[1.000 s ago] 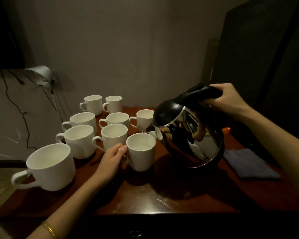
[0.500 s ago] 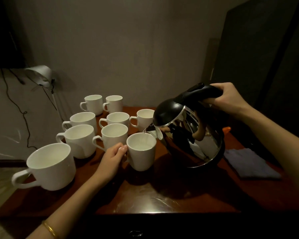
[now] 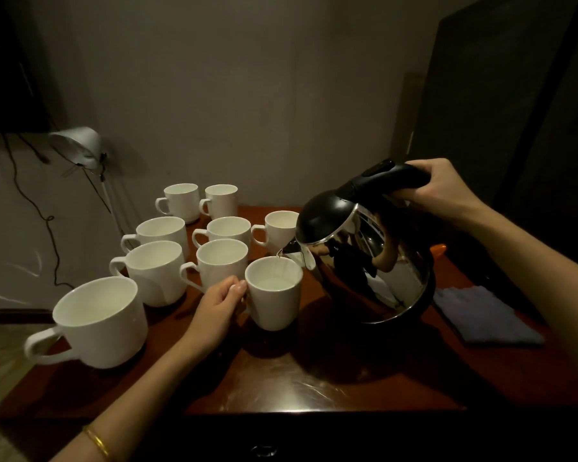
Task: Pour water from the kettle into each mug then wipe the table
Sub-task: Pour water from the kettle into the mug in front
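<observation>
A shiny steel kettle (image 3: 377, 258) with a black lid and handle is tilted left, its spout over a white mug (image 3: 276, 300). A thin stream of water runs from the spout into that mug, which holds some water. My right hand (image 3: 442, 191) grips the kettle's black handle from above. My left hand (image 3: 216, 310) holds the mug by its handle side on the dark red table (image 3: 314, 378). Several other white mugs stand to the left and behind, the nearest and largest one (image 3: 99, 323) at the front left.
A folded blue-grey cloth (image 3: 484, 315) lies on the table's right side. Something small and orange (image 3: 437, 250) shows behind the kettle. A white lamp (image 3: 77, 145) and hanging cables are by the wall at left. The table's front edge is close to me.
Almost nothing has moved. The kettle stays tilted and water keeps running into the held mug; both hands hold their places.
</observation>
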Available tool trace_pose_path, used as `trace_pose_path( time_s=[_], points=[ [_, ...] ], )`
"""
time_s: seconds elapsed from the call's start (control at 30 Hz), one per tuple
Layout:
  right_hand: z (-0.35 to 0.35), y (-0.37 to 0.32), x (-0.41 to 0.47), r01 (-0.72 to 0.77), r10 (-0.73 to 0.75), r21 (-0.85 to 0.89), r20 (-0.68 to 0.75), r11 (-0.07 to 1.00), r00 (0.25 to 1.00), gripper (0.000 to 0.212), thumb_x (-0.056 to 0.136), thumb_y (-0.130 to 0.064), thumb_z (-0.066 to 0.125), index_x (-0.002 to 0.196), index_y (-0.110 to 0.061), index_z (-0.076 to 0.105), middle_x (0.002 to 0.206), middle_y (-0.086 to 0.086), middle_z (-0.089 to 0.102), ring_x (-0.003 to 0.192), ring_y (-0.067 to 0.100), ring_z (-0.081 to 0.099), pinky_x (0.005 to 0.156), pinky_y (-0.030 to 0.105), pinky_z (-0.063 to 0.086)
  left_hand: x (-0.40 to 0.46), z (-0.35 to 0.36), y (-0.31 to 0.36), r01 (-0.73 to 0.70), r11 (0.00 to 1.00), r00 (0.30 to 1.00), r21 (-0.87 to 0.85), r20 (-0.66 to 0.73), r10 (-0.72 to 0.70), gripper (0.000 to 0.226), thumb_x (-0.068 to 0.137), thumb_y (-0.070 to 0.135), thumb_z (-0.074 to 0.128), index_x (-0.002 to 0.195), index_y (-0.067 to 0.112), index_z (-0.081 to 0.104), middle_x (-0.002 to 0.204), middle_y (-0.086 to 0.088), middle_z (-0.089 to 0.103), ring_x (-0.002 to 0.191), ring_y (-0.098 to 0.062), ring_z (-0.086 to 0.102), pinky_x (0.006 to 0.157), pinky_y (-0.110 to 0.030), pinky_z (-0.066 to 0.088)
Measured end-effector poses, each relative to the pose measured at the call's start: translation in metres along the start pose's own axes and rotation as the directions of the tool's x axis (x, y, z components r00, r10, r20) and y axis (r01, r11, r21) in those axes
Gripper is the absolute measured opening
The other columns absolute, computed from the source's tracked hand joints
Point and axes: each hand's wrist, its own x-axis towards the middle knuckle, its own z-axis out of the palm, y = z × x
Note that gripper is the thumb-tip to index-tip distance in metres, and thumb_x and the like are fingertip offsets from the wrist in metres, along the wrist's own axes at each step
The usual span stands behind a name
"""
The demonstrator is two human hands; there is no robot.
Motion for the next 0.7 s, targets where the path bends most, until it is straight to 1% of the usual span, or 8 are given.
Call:
trace_pose_path(
  time_s=[0.1, 0.23, 0.37, 0.43, 0.5, 0.57, 0.6, 0.7],
  points=[
    [0.0001, 0.0003, 0.0004, -0.007, 0.007, -0.001, 0.001, 1.000, 1.000, 0.014, 0.082, -0.012, 0.063, 0.090, -0.023, 0.062, 0.091, 0.000, 0.065, 0.089, 0.016, 0.062, 0.078, 0.031, 0.048, 0.0008, -0.0014, -0.0017, 0.000, 1.000, 1.000, -0.011, 0.008, 0.000, 0.034, 0.096, 0.025, 0.043, 0.067, 0.008, 0.048, 0.059, -0.004, 0.049, 0.058, -0.015, 0.046, 0.060, -0.034, 0.040],
    [0.0010, -0.0007, 0.0008, -0.002, 0.002, -0.012, -0.008, 1.000, 1.000, 0.015, 0.082, -0.011, 0.063, 0.086, -0.026, 0.061, 0.087, -0.002, 0.064, 0.086, 0.014, 0.062, 0.074, 0.028, 0.047, 0.0005, -0.0009, -0.0012, 0.008, 1.000, 1.000, -0.015, 0.010, -0.008, 0.033, 0.097, 0.020, 0.042, 0.066, 0.009, 0.047, 0.053, 0.003, 0.048, 0.049, -0.006, 0.045, 0.056, -0.030, 0.039],
    [0.0019, -0.0017, 0.0002, 0.000, 0.000, -0.013, -0.014, 1.000, 1.000, 0.014, 0.082, -0.011, 0.063, 0.085, -0.025, 0.061, 0.086, -0.001, 0.064, 0.083, 0.014, 0.062, 0.073, 0.027, 0.047, -0.0004, -0.0003, 0.0011, 0.009, 1.000, 1.000, -0.017, 0.004, -0.009, 0.033, 0.097, 0.017, 0.041, 0.065, 0.009, 0.047, 0.057, -0.001, 0.048, 0.057, -0.014, 0.045, 0.061, -0.036, 0.040],
    [0.0020, -0.0024, -0.0002, 0.001, -0.001, -0.012, -0.013, 1.000, 1.000, 0.014, 0.082, -0.011, 0.063, 0.085, -0.025, 0.061, 0.086, -0.001, 0.064, 0.084, 0.014, 0.062, 0.073, 0.027, 0.048, -0.0003, -0.0009, 0.0012, 0.009, 1.000, 1.000, -0.029, 0.005, -0.009, 0.033, 0.097, 0.018, 0.041, 0.065, 0.010, 0.047, 0.055, 0.003, 0.049, 0.058, -0.015, 0.044, 0.062, -0.037, 0.039],
    [0.0025, -0.0026, -0.0006, 0.005, -0.005, -0.012, -0.010, 1.000, 1.000, 0.014, 0.081, -0.012, 0.063, 0.084, -0.025, 0.061, 0.085, -0.002, 0.063, 0.082, 0.013, 0.062, 0.072, 0.027, 0.047, 0.0000, -0.0019, 0.0011, 0.004, 0.999, 1.000, -0.033, 0.011, -0.004, 0.034, 0.095, 0.026, 0.044, 0.064, 0.011, 0.047, 0.052, 0.007, 0.050, 0.058, -0.014, 0.045, 0.062, -0.036, 0.039],
    [0.0029, -0.0030, -0.0008, 0.009, -0.010, -0.013, -0.013, 1.000, 1.000, 0.013, 0.081, -0.012, 0.064, 0.083, -0.025, 0.061, 0.084, -0.002, 0.063, 0.081, 0.013, 0.061, 0.072, 0.027, 0.046, -0.0002, -0.0023, 0.0022, 0.003, 1.000, 1.000, -0.024, 0.014, -0.003, 0.033, 0.087, 0.035, 0.044, 0.065, 0.010, 0.048, 0.053, 0.006, 0.049, 0.058, -0.015, 0.045, 0.061, -0.034, 0.039],
    [0.0028, -0.0032, -0.0008, 0.008, -0.008, -0.013, -0.013, 1.000, 1.000, 0.014, 0.081, -0.012, 0.064, 0.083, -0.025, 0.061, 0.084, -0.002, 0.063, 0.081, 0.013, 0.061, 0.072, 0.027, 0.046, -0.0003, -0.0022, 0.0022, 0.004, 1.000, 1.000, -0.023, 0.016, -0.004, 0.034, 0.087, 0.035, 0.044, 0.066, 0.009, 0.048, 0.055, 0.004, 0.049, 0.058, -0.014, 0.045, 0.060, -0.033, 0.039],
    [0.0022, -0.0032, -0.0008, -0.002, 0.002, -0.005, -0.004, 1.000, 1.000, 0.015, 0.081, -0.011, 0.063, 0.086, -0.025, 0.061, 0.086, -0.003, 0.064, 0.082, 0.011, 0.062, 0.072, 0.025, 0.046, -0.0007, -0.0011, 0.0022, 0.003, 1.000, 1.000, -0.012, 0.012, -0.003, 0.032, 0.097, 0.020, 0.042, 0.069, 0.005, 0.049, 0.056, 0.001, 0.047, 0.053, -0.008, 0.043, 0.057, -0.029, 0.037]
  ],
)
